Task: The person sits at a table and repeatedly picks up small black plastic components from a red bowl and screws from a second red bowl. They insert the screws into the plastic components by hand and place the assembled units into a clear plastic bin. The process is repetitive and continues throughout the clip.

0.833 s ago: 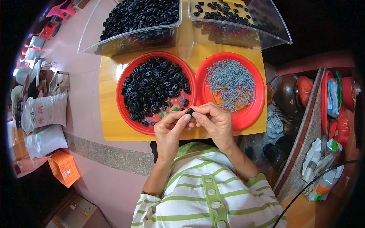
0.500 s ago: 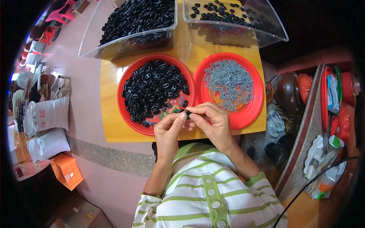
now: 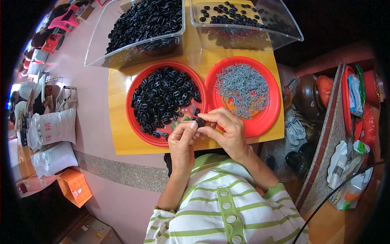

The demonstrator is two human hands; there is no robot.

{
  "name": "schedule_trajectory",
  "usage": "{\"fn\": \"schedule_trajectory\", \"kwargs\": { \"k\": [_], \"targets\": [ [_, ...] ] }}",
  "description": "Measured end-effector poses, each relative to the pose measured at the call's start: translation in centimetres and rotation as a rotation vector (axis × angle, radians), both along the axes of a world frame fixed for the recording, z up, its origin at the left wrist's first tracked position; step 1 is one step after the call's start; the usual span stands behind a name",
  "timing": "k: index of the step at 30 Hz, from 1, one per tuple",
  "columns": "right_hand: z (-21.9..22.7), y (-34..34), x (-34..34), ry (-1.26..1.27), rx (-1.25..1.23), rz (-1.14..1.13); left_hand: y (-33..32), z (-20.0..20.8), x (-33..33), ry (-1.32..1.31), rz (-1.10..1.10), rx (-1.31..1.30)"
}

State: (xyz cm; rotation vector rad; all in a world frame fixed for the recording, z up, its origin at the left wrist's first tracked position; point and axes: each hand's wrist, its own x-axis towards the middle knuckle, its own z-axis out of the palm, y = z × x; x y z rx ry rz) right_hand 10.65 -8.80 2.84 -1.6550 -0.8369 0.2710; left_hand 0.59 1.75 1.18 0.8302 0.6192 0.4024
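Observation:
Above the near edge of the table, my two hands meet around a small black oval plastic piece with two holes (image 3: pixel 200 121). My left hand (image 3: pixel 183 140) pinches it from the left, thumb on top. From the other side, the thumb and forefinger of my right hand (image 3: pixel 230 131) close on its right end. Whether a screw sits in it is hidden by my fingers. Just beyond my left hand, a red tray (image 3: pixel 131 126) holds a heap of similar black pieces (image 3: pixel 162 99). Past my right hand, a red plate (image 3: pixel 275 107) carries many small grey screws (image 3: pixel 243 87).
Two clear plastic bins stand at the table's far side: the left bin (image 3: pixel 94 45) heaped with black pieces, the right bin (image 3: pixel 300 40) holding fewer. White sacks (image 3: pixel 57 124) and an orange basket (image 3: pixel 75 188) are on the left. A shelf ledge (image 3: pixel 325 134) with bags runs along the right.
The black piece has turned between my fingers and shows more of its face. My right fingers have shifted slightly along it. The whole view has tilted a little.

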Motion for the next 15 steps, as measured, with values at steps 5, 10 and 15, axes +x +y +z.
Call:
{"fn": "schedule_trajectory", "kwargs": {
  "k": [5,10,15],
  "targets": [
    [0.3,-0.5,0.5,0.025,-0.019,0.06,-0.9,1.9,1.1,-0.075,0.075,0.095],
    [0.0,-0.8,0.3,0.13,0.011,0.122,-0.4,-0.3,0.1,-0.15,-0.024,0.647],
    [-0.2,-1.1,-0.7,0.17,0.033,0.166,-0.7,-1.1,-0.4,-0.206,0.001,0.761]
  ]
}}
